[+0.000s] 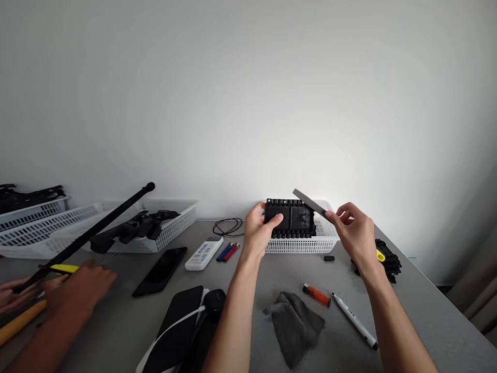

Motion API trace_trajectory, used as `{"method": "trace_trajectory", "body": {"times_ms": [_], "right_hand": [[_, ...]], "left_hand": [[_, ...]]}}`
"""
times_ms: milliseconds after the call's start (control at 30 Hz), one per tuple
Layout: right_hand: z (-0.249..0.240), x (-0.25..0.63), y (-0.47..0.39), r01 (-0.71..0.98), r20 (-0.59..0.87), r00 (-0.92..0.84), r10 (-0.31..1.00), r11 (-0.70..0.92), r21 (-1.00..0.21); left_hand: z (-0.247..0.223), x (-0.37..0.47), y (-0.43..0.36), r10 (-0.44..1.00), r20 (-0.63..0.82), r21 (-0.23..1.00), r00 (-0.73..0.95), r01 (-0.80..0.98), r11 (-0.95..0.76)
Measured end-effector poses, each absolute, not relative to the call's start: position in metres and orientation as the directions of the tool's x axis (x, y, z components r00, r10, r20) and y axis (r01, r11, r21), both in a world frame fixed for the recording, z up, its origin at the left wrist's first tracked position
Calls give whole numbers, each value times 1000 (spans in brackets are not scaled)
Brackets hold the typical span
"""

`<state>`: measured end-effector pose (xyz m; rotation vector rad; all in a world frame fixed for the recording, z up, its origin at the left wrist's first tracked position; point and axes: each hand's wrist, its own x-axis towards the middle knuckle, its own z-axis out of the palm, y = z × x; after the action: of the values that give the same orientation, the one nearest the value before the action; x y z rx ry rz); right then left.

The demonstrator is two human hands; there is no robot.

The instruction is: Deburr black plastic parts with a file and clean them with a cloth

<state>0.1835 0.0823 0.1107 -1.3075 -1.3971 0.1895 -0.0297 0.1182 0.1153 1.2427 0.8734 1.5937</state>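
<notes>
My left hand is closed on a black plastic panel with toothed edges, thumb across its face. Between the thumb and fingers of my right hand is a flat grey strip, tilted so its far end points up and left. The strip crosses the panel's upper right corner in view; whether they touch I cannot tell. Behind and below the panel stands a white plastic basket, partly hidden. Beyond my right wrist lie black toothed plastic parts with a yellow piece among them.
In front lie a grey cloth, an orange lighter, an uncapped marker and a black cap. Left are two lighters, a white device and phones. Another person's hands hold a long black part.
</notes>
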Motion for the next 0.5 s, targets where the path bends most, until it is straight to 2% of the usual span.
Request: {"method": "trace_trajectory", "body": {"times_ms": [200,500], "right_hand": [[109,163,77,521,613,199,765,447,-727],[111,186,84,553,626,313,714,399,-732]], "left_hand": [[117,-25,114,943,333,909,-30,-255,-329],[118,-32,116,952,293,907,-86,-290,-306]]}}
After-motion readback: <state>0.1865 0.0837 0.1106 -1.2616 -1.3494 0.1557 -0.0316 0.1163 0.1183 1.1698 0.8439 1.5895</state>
